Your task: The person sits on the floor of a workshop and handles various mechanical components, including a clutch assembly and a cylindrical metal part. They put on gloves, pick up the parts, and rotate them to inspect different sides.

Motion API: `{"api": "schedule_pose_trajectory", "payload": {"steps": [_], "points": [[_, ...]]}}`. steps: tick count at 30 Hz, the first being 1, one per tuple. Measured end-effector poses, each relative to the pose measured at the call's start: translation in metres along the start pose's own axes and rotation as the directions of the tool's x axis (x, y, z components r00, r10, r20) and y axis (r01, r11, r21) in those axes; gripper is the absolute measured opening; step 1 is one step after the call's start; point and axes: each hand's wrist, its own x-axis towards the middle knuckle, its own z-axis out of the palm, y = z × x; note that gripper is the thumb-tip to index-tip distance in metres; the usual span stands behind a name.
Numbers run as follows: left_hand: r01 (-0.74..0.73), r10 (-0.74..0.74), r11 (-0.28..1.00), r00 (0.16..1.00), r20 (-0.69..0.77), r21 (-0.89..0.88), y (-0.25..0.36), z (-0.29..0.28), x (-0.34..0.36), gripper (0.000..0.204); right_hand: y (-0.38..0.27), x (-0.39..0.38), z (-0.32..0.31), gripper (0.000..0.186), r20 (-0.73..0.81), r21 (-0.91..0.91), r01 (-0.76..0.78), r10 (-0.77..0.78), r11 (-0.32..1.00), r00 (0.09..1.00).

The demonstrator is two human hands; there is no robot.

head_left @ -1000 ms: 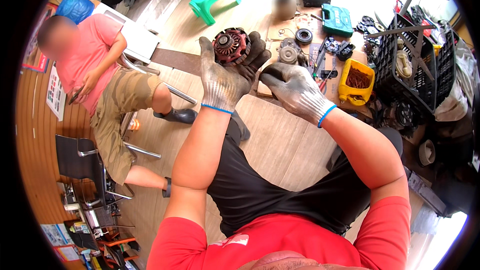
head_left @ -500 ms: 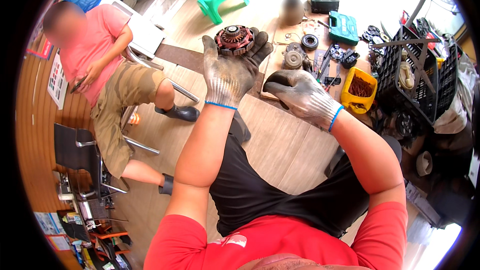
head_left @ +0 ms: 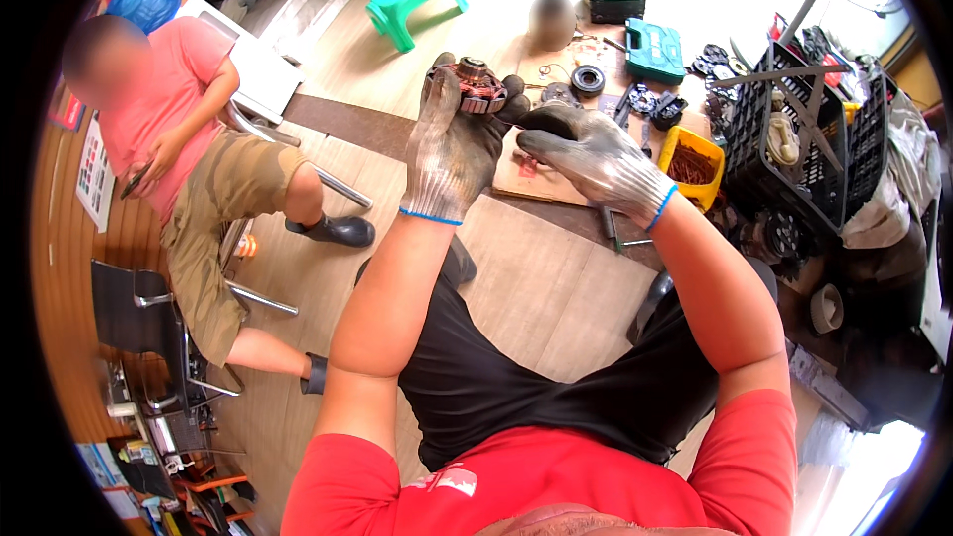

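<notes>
A motor stator (head_left: 480,97) with reddish copper windings and a round hub rests in my left hand (head_left: 447,154), tilted. The thumb and fingers of that grey-coated work glove are curled around its rim. Close against its right side is my right hand (head_left: 596,157), gloved the same way, with thumb and forefinger brought together in a pinch. Whatever sits between those fingertips, if anything, is too small to make out. Both hands are held up in front of me, over the floor and the near edge of a cardboard sheet (head_left: 531,179).
Beyond my hands lie a black ring part (head_left: 588,80), a teal tool case (head_left: 654,51) and a yellow container (head_left: 694,169) of copper wire. Black crates (head_left: 809,129) stand at right. A green stool (head_left: 412,2) is farther off; a seated person (head_left: 179,109) is at left.
My left fingers have curled from a spread palm around the stator, which has tilted. My right hand has come closer, to the stator's side. The view has shifted slightly.
</notes>
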Motion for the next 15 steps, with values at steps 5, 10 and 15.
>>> {"api": "schedule_pose_trajectory", "payload": {"steps": [5, 10, 15], "points": [[0.004, -0.004, 0.996, 1.000, -0.010, 0.093, -0.011, 0.001, 0.002, 0.038, -0.002, 0.001, 0.008, 0.037, -0.049, 0.074, -0.072, 0.076, 0.995, 0.996], [-0.025, 0.027, 0.976, 1.000, -0.006, 0.219, -0.026, 0.000, 0.002, 0.040, -0.001, 0.000, 0.016, 0.027, -0.068, -0.041, -0.061, 0.058, 0.997, 0.996], [-0.054, 0.067, 0.984, 0.995, -0.074, 0.171, -0.008, -0.006, 0.014, 0.041, -0.005, -0.002, 0.032, 0.020, -0.095, -0.073, -0.004, -0.003, 0.997, 0.995]]}}
